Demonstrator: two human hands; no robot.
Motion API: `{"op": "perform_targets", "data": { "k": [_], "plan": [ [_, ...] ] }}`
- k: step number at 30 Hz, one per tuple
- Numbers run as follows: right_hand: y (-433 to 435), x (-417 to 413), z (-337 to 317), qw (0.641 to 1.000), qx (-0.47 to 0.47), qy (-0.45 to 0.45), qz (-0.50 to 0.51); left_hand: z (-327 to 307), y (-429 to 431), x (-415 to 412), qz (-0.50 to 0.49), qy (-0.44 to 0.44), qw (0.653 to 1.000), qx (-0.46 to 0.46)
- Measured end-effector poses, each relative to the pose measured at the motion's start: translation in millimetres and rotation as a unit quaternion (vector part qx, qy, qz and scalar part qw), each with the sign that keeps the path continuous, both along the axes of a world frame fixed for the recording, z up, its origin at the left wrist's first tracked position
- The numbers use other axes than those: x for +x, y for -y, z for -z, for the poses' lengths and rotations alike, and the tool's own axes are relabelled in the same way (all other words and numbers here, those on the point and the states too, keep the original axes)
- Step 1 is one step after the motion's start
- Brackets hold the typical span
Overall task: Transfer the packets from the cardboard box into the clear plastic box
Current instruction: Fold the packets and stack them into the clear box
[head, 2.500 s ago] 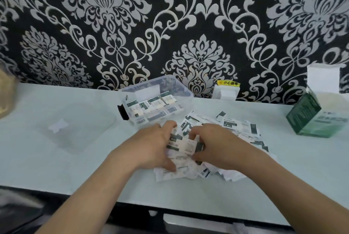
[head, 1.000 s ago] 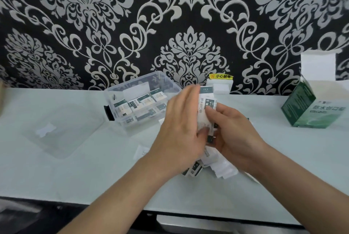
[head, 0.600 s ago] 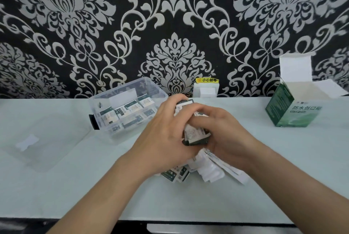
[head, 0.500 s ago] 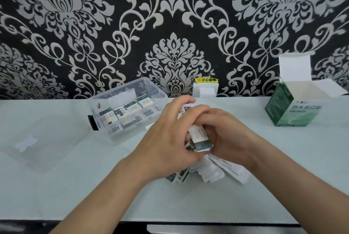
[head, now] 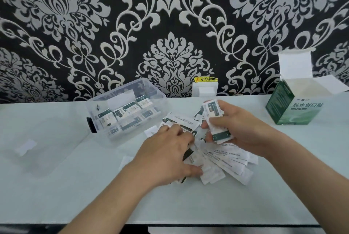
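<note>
At the centre of the frame the two hands have come apart. Half a second ago both were pressed together round one bundle, squaring it; now the right hand (head: 243, 131) alone keeps that stack of packets (head: 215, 118), and the left hand (head: 166, 156) has dropped to the loose packets (head: 222, 160) fanned out on the bench (head: 283, 186) just below. I read that as one bundle tidied and more being gathered before anything goes across, so the transfer of this batch is not yet done.

The right hand sits raised slightly above the pile, right of centre, palm turned towards the left, its fingers and thumb clamped on the stack, which stands roughly on end with its green-printed face showing.

The left hand lies palm down over the left part of the pile, forearm coming up from the lower left, fingers bent and the thumb pressed out to the lower right on a white wrapper. Its fingertips are hidden among the paper, so I cannot tell whether they have closed on a packet.

Left of centre stands the clear plastic box (head: 160, 99), open, already holding rows of packets; its lid (head: 37, 146) lies flat at the far left. At the right edge the cardboard box (head: 294, 109) stands with flaps up, well apart from both hands.
</note>
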State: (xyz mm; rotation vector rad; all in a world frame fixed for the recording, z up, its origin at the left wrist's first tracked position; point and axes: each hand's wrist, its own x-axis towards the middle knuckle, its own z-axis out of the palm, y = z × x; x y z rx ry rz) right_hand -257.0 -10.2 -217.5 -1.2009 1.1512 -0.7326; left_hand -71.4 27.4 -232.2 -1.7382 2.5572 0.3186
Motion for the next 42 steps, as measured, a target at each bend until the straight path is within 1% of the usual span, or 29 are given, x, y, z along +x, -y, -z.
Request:
{"op": "perform_targets", "data": {
  "k": [2,3,6,11,13,14,15,17,18,19,21,23,25,26,27,28,29,30,32,33,34,35,38,42],
  "plan": [
    [-2,1,2,0.999,-0.009,-0.021,-0.028,-6,3,8,-0.009,-0.038,0.999,0.022],
    [-4,2,2,0.999,-0.01,-0.028,-0.037,-7,4,11,-0.014,-0.045,0.999,0.014],
    [-8,4,0,0.997,0.003,-0.036,-0.062,-2,5,15,-0.031,0.01,0.999,-0.038],
    [-10,13,8,0.997,0.009,-0.049,-0.054,-5,3,12,-0.025,0.02,0.991,-0.131],
    [-11,15,11,0.999,0.027,-0.017,-0.035,-4,7,17,-0.025,0.026,0.985,-0.168],
    [-11,15,11,0.999,0.043,0.014,-0.023,-4,9,21,-0.022,-0.003,0.98,-0.2],
    [-12,16,10,0.996,0.064,0.054,-0.009,-6,12,25,-0.015,-0.047,0.969,-0.242],
    [-14,19,9,0.983,0.115,0.144,0.02,-7,11,26,0.001,-0.152,0.927,-0.342],
    [-15,22,8,0.972,0.14,0.188,0.021,-8,7,20,0.011,-0.179,0.913,-0.367],
    [-17,25,7,0.963,0.157,0.22,0.011,-8,3,11,0.027,-0.192,0.909,-0.369],
    [-21,32,5,0.955,0.162,0.247,-0.012,-5,-6,-7,0.061,-0.184,0.921,-0.338],
    [-22,33,5,0.95,0.166,0.265,0.022,-4,-10,-16,0.079,-0.186,0.942,-0.269],
    [-19,29,5,0.945,0.154,0.282,0.066,-10,-10,-15,0.068,-0.25,0.951,-0.166],
    [-17,26,5,0.949,0.14,0.274,0.073,-13,-8,-12,0.055,-0.293,0.947,-0.121],
    [-15,23,5,0.958,0.122,0.25,0.076,-14,-7,-9,0.045,-0.327,0.937,-0.111],
    [-14,21,4,0.968,0.1,0.216,0.079,-15,-4,-4,0.035,-0.339,0.932,-0.124],
    [-12,19,5,0.976,0.078,0.185,0.086,-16,-1,1,0.025,-0.323,0.936,-0.138],
    [-12,18,5,0.981,0.059,0.163,0.093,-16,1,4,0.014,-0.28,0.95,-0.133],
    [-10,16,6,0.985,0.04,0.138,0.097,-10,2,6,0.008,-0.139,0.987,-0.077],
    [-9,16,7,0.986,0.041,0.129,0.096,-5,1,5,0.01,-0.076,0.996,-0.052],
    [-8,15,8,0.987,0.047,0.123,0.095,1,-1,4,0.016,-0.037,0.998,-0.045],
    [-7,16,9,0.987,0.056,0.122,0.092,6,-2,4,0.024,-0.019,0.998,-0.05],
    [-8,17,9,0.986,0.077,0.122,0.082,11,-1,6,0.033,-0.03,0.995,-0.091],
    [-10,17,12,0.991,0.073,0.088,0.075,7,2,10,0.052,-0.092,0.99,-0.095]
  ]
}}
